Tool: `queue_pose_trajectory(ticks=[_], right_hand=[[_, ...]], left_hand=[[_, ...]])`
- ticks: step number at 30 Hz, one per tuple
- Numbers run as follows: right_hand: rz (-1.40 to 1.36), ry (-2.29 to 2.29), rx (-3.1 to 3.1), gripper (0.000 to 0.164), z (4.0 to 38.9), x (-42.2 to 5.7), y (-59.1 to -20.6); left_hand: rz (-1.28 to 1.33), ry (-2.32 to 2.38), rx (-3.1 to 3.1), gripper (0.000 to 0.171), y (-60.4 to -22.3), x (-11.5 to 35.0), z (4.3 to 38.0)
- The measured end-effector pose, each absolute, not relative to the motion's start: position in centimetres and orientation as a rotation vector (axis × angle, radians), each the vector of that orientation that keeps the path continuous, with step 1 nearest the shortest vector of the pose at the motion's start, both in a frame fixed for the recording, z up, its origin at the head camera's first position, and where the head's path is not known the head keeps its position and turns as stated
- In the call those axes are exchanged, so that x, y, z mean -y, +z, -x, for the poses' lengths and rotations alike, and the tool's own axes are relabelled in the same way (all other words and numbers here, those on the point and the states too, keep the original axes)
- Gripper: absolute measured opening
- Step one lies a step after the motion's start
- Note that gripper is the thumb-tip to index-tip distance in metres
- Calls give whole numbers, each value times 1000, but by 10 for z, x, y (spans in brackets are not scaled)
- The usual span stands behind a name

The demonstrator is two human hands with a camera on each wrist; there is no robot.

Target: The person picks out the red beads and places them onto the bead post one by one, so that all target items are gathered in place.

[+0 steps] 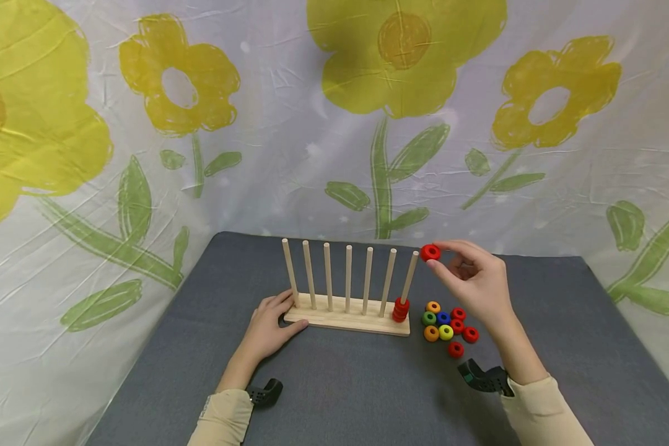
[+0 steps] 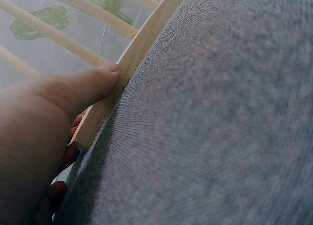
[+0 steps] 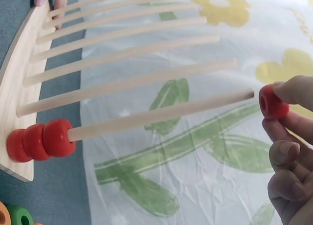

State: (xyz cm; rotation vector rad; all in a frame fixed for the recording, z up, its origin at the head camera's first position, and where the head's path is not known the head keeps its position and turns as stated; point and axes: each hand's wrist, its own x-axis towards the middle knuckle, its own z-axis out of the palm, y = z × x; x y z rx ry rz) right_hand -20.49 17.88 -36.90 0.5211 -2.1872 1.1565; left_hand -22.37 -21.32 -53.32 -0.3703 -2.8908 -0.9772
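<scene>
A red bead (image 1: 425, 254), pinched by the right hand (image 1: 476, 279), is just beside the tip of the rightmost peg (image 1: 410, 275) — three beads (image 1: 401, 310) circle its foot. The left hand (image 1: 269, 325) grips the wooden stand (image 1: 357, 321) — loose beads (image 1: 446, 337) lie on the table (image 1: 340, 390).

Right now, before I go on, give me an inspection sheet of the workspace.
Surface: dark grey tabletop.
Job's things: wooden rack with seven pegs; three red beads stacked on the rightmost peg, the other six bare; nine loose beads (four red, two orange, one green, one blue, one yellow) right of the rack.
Clutter: nothing seen.
Left hand: holds the rack's left end, thumb on the front edge.
Right hand: pinches another red bead beside the rightmost peg's tip, not on it.
Cables: nothing seen.
Surroundings: pale sheet with printed flowers behind the table.
</scene>
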Motion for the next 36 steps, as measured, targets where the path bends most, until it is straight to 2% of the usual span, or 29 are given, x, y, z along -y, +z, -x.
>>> queue_pose_trajectory(ticks=[36], right_hand=[[-535,1141,2285,30,217,-168,-374]], left_hand=[[361,-977,2903,74,-535,214,225]])
